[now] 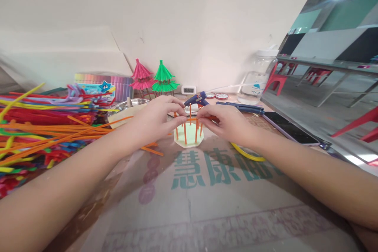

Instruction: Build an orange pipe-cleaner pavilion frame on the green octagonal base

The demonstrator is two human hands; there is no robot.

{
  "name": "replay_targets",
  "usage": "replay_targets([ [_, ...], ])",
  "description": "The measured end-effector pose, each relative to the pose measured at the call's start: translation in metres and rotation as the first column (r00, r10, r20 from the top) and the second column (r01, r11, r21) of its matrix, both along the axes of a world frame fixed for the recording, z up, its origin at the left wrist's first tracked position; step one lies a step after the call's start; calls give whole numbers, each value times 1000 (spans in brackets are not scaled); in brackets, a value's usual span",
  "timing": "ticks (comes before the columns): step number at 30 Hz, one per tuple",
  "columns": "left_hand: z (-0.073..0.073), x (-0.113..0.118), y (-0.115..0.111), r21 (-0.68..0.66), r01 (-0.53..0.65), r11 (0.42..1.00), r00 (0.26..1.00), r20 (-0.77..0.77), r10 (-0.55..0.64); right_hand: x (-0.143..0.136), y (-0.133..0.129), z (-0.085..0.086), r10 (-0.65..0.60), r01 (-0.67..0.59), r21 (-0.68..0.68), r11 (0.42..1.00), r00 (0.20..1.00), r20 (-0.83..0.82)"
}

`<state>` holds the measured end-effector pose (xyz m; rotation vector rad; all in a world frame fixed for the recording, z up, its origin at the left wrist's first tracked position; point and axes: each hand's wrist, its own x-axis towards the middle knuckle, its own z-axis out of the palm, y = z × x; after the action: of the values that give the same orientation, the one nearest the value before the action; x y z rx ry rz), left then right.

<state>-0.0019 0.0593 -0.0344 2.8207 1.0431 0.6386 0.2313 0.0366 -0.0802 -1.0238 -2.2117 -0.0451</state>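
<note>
Your left hand [165, 120] and right hand [227, 123] meet over a small frame: a pale green base [191, 141] with upright orange posts [185, 134] around its edge. It sits in the middle of the work area, on a printed sheet [189, 201] with large green characters. An orange stem [193, 119] runs across the posts, level between your hands. Your right thumb and fingers are closed on orange stem at the right side of the frame. Your left thumb and forefinger curve in at the left side, by the stem's other end; you can't tell from this angle whether they pinch it.

To your left lies a heap of coloured stems [44, 126], with a metal bowl [134, 103] near your left hand. Beyond the frame are a blue glue gun [196, 99], a small clock [188, 89] and 2 little trees, pink [140, 75] and green [163, 76]. To your right are a yellow stem [249, 156], a phone [291, 128] and a water bottle [256, 76].
</note>
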Motion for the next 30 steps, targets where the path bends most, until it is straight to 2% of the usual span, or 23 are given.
replay_targets([
  [6,0,1,0,-3,-2,1000,1000,0,2,0,0,1,6,-6,10,1000,1000,5],
  [11,0,-1,2,2,35,999,999,22,-35,-1,-1,-2,-44,44,5,999,999,-7],
  [15,-3,1,-3,101,99,990,989,103,-109,-1,-1,1,-78,79,96,992,997,-16],
  [19,-7,8,-18,175,132,976,975,152,-159,-1,-8,14,-56,58,231,971,998,-16],
  [22,-5,13,-33,203,101,974,973,184,-139,-3,-17,24,-97,86,374,923,995,11],
  [26,3,16,-50,209,93,974,963,230,-141,-5,-27,31,-127,85,585,806,991,32],
  [30,5,19,-65,177,125,976,960,226,-164,-5,-30,34,-108,53,686,725,993,37],
])
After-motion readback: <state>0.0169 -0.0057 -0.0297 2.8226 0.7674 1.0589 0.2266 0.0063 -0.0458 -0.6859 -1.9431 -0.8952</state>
